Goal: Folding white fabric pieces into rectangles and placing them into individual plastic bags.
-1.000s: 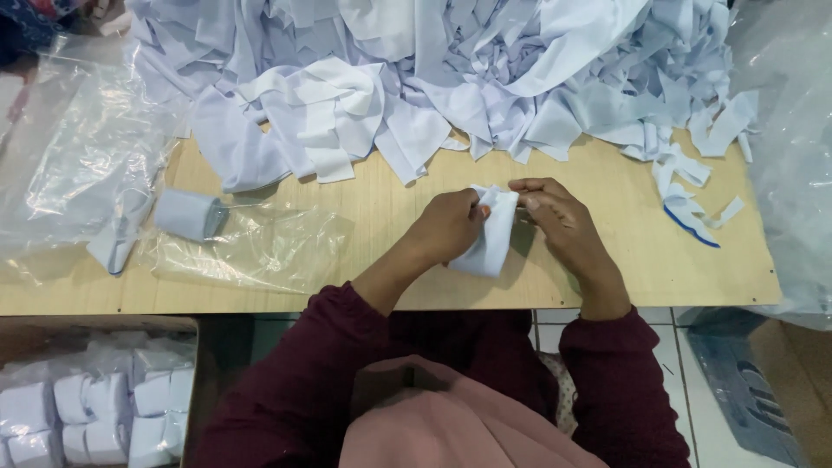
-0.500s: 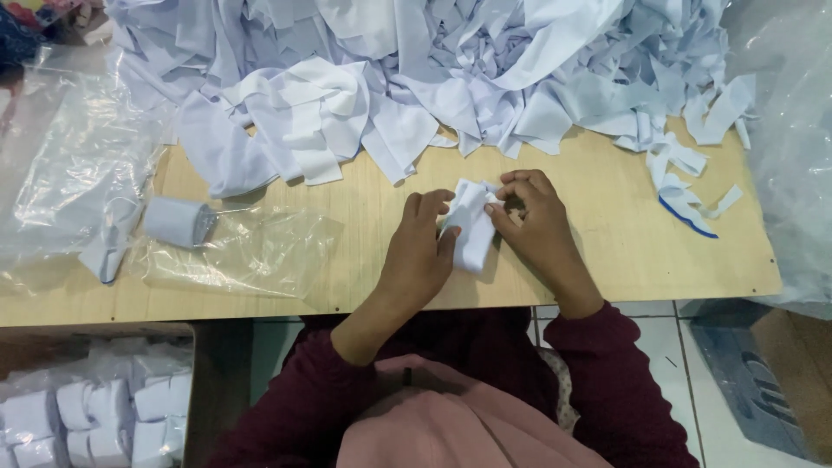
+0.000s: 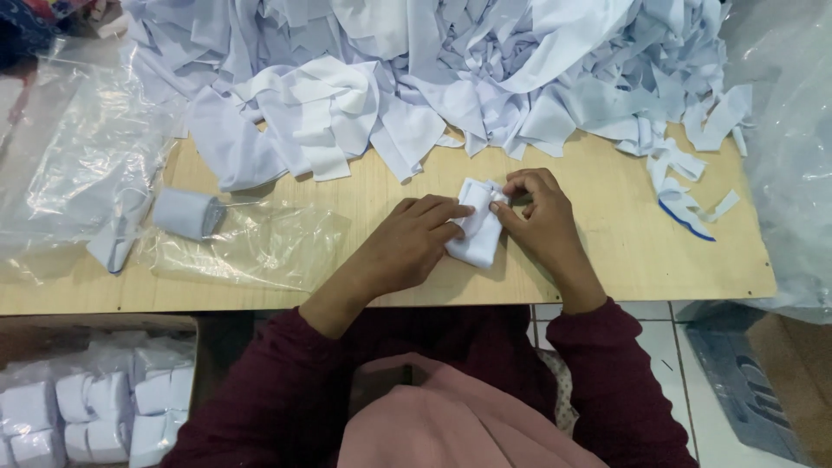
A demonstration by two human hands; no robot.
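White cloth strips (image 3: 485,69) heap soft and limp across the far desk (image 3: 607,251); a clear, crinkly plastic bag (image 3: 251,247) lies left with a tight roll (image 3: 186,213) beside it. Mid-desk, left hand (image 3: 416,238) pins the folded cloth (image 3: 478,232), right hand (image 3: 537,217) pinching its top edge: best kept flat, edges square.
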